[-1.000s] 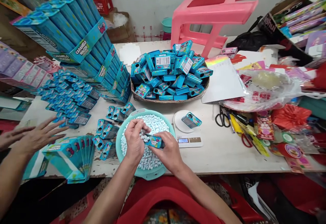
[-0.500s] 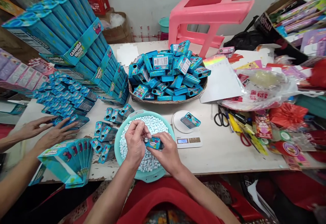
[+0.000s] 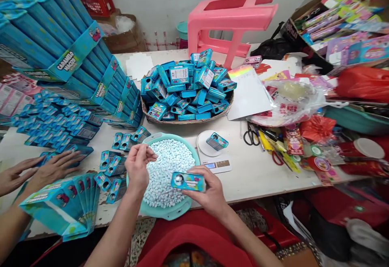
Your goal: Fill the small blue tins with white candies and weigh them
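Observation:
My right hand point(image 3: 209, 188) grips one end of a small blue candy box point(image 3: 188, 181) over the near right side of a round turquoise basin point(image 3: 170, 213). The box's round hole faces up, with something pale showing in it. Small pale blue and white candies point(image 3: 167, 157) fill the basin. Above the basin's left rim, my left hand point(image 3: 139, 165) is closed in a pinch; what its fingertips hold, if anything, cannot be made out. A white digital scale point(image 3: 223, 165) sits right of the basin, with another blue box point(image 3: 217, 141) on its round plate.
Several holed boxes point(image 3: 115, 165) stand left of the basin. A co-worker's hands point(image 3: 57, 165) touch blue boxes farther left. Behind are a tall stack of display cartons point(image 3: 73, 60) and a heaped basket point(image 3: 182, 120). Scissors point(image 3: 251, 135) and a pink stool point(image 3: 231, 13) are to the right.
My left hand has drawn away leftward from the candy box. My right hand has turned the box so its hole shows. The whole view has swung a little to the right.

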A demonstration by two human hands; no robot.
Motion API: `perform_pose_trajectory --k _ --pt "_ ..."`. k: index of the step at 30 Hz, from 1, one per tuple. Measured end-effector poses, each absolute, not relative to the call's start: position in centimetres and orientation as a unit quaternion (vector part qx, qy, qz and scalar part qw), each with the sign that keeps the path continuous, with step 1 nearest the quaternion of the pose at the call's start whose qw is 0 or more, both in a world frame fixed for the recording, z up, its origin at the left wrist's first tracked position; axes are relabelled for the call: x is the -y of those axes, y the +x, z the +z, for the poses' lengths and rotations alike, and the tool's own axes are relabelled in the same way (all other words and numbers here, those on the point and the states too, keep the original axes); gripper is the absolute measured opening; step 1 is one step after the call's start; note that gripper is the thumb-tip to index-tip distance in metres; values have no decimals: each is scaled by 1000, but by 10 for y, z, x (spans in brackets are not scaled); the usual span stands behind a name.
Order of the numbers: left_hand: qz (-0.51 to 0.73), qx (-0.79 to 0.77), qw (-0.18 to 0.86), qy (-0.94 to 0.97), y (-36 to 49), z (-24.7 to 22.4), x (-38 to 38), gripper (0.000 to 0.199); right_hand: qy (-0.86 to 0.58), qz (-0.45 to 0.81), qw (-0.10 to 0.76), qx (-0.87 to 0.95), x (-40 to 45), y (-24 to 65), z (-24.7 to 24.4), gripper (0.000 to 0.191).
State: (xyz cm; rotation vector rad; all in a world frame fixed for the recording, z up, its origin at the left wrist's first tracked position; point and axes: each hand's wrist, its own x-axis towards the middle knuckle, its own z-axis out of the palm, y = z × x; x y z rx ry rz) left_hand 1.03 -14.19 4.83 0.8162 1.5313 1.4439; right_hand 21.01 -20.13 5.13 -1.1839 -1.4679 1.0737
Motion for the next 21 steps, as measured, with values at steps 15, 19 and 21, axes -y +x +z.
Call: perform_pose_trajectory --k 15,19,21 --pt "44 -673 136 726 20 -68 157 32 -732 332 426 414 281 323 -76 35" --pt "18 -666 139 732 23 -61 153 31 -725 328 430 428 285 323 -93 46" --pt "53 -656 117 743 21 -55 155 30 -731 301 423 443 299 330 -96 57"
